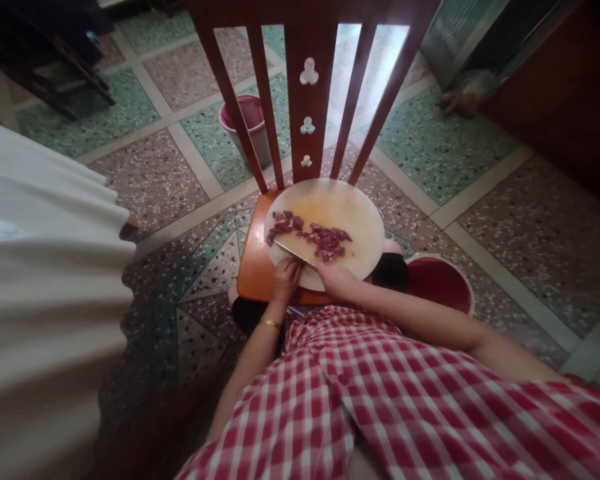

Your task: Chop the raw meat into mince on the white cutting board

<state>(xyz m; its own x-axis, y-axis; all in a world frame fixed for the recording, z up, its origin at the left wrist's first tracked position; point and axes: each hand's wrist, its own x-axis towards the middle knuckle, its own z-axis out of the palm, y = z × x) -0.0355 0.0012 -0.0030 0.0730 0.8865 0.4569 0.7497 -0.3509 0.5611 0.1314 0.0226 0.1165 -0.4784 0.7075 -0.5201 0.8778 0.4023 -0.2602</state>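
Observation:
A round pale cutting board (345, 207) lies on the seat of a wooden chair (253, 267). Several small pieces of dark red meat (325, 240) are spread across the board's near half. My right hand (333, 275) is closed round the handle of a knife (295, 251), whose blade points left across the board's near edge. My left hand (286, 277), a gold bangle on its wrist, rests with curled fingers on the board's near edge, right below the blade. I cannot make out anything held in it.
The chair's slatted back (307, 87) rises beyond the board. A pink-rimmed bucket (253, 127) stands on the tiled floor behind it. A red round bowl (440, 283) sits on the floor at the right. White cloth (45, 280) fills the left.

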